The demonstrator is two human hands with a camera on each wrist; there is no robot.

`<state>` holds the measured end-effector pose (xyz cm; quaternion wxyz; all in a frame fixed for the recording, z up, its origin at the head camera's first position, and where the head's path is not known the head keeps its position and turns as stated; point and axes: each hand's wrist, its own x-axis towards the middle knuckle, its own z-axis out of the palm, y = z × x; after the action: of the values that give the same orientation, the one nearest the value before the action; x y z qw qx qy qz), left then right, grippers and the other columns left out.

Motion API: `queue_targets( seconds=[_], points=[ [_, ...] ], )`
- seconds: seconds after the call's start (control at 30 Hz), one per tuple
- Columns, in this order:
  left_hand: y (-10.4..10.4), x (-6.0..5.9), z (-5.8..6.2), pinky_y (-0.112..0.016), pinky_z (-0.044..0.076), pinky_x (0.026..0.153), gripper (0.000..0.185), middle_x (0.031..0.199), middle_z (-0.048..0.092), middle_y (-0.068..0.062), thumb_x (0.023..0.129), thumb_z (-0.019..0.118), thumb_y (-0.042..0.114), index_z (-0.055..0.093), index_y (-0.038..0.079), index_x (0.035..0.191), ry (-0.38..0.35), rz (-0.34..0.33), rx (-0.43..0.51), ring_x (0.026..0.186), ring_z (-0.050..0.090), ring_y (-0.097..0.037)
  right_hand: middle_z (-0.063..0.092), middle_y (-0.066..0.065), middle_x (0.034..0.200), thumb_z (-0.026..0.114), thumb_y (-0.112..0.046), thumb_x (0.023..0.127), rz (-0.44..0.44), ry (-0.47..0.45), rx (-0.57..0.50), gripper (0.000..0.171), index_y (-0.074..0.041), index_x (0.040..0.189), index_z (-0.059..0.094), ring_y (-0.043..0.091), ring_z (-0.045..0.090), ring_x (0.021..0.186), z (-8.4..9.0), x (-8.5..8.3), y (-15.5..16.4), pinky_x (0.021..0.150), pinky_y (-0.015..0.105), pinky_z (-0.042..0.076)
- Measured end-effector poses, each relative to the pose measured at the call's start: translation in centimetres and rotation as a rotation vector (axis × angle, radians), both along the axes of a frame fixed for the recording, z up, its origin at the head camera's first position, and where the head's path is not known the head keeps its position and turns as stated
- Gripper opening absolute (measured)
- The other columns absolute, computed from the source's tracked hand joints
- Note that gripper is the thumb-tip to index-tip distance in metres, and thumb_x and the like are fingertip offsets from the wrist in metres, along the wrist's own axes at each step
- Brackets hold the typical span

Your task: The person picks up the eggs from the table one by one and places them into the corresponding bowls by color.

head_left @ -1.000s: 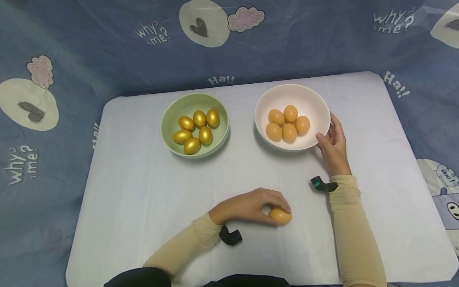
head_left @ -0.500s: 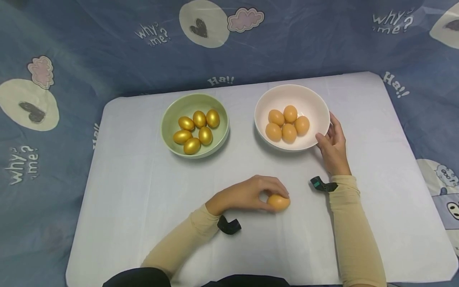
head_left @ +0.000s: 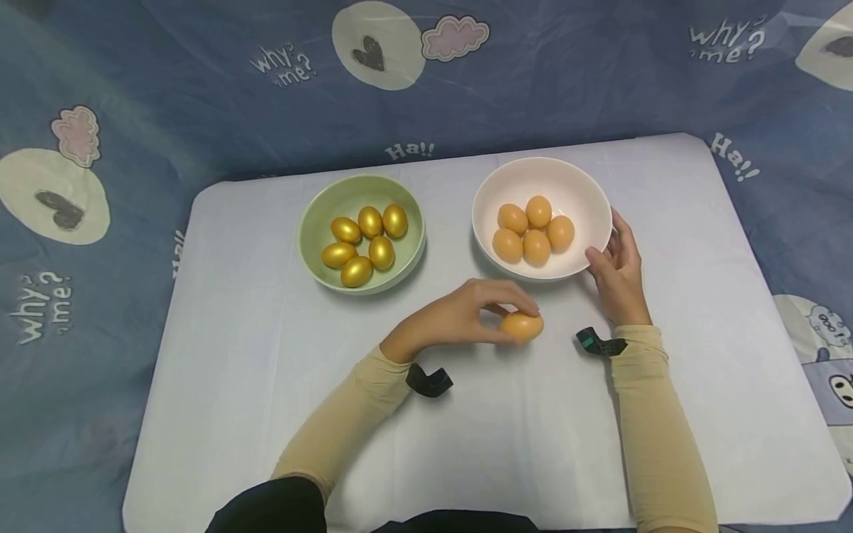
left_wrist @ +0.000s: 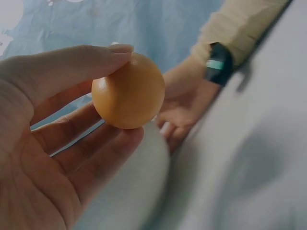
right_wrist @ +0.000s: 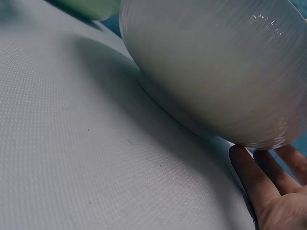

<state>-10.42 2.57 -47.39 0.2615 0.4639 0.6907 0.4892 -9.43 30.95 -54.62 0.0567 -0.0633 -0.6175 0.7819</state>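
Note:
A brown egg (head_left: 523, 326) is pinched between the thumb and fingers of my left hand (head_left: 466, 314), just in front of the white bowl (head_left: 580, 185). The left wrist view shows the same egg (left_wrist: 129, 93) large, thumb on one side and fingertips on the other. My right hand (head_left: 621, 277) holds the white bowl at its right side, thumb at the rim and fingers along the outer wall. In the right wrist view those fingers (right_wrist: 254, 175) touch the bowl's underside (right_wrist: 206, 72). Several brown eggs (head_left: 536, 247) lie together inside the white bowl.
Left of the white bowl stands a green bowl (head_left: 313, 237) with several shiny golden eggs (head_left: 357, 271) in it. Both bowls are near the back of the white-covered table (head_left: 220, 355). A blue printed cloth (head_left: 566, 74) hangs behind and around the table.
My left hand has carried the egg away from the table's front, up toward the white bowl. My right hand and both bowls have stayed where they were.

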Motion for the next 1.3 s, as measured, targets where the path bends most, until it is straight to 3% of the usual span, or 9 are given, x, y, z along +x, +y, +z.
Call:
queue_targets(
  seconds=[0.33,0.6,0.87,1.1,1.3],
  points=[
    [1.4,-3.2,2.3,-0.022,0.057,0.100,0.046,0.126,0.072,-0.007,0.082,0.088,0.009,0.072,0.006,0.126,0.060,0.059,0.036,0.118,0.064,-0.012,0.032,0.005,0.169,0.062,-0.005,0.097,0.006,0.007,-0.020,0.073,-0.027,0.161,0.033,0.029,0.040,0.153,-0.1,0.0,0.1,0.104,0.022,0.054],
    [2.6,-5.6,4.2,-0.022,0.059,0.096,0.045,0.127,0.071,-0.007,0.082,0.088,0.011,0.073,0.006,0.125,0.038,0.102,0.002,0.119,0.064,-0.013,0.031,0.005,0.169,0.062,-0.005,0.097,0.011,0.020,-0.032,0.074,-0.025,0.161,0.032,0.028,0.039,0.153,-0.1,-0.1,0.2,0.104,0.021,0.054],
    [4.5,-8.8,5.3,-0.021,0.059,0.096,0.041,0.124,0.072,-0.005,0.085,0.087,0.013,0.073,0.006,0.123,0.090,0.092,-0.029,0.115,0.065,-0.012,0.031,0.006,0.170,0.062,-0.005,0.097,0.017,0.009,-0.027,0.074,-0.026,0.161,0.031,0.030,0.036,0.155,-0.1,0.0,0.2,0.104,0.020,0.053],
    [6.5,-11.3,6.0,-0.021,0.061,0.090,0.040,0.124,0.071,-0.005,0.086,0.085,0.015,0.073,0.006,0.123,0.080,0.087,-0.143,0.117,0.068,-0.017,0.030,0.005,0.170,0.064,-0.008,0.098,0.025,0.013,-0.051,0.074,-0.025,0.162,0.031,0.028,0.037,0.154,0.0,0.0,0.1,0.104,0.019,0.053],
    [9.0,-13.4,5.7,-0.021,0.055,0.102,0.039,0.126,0.071,-0.001,0.088,0.084,0.018,0.072,0.010,0.125,0.074,0.078,-0.282,0.119,0.066,-0.013,0.029,0.005,0.170,0.061,-0.005,0.100,0.024,0.009,-0.053,0.073,-0.025,0.162,0.029,0.026,0.038,0.153,0.1,0.1,0.2,0.104,0.018,0.053]
  ],
)
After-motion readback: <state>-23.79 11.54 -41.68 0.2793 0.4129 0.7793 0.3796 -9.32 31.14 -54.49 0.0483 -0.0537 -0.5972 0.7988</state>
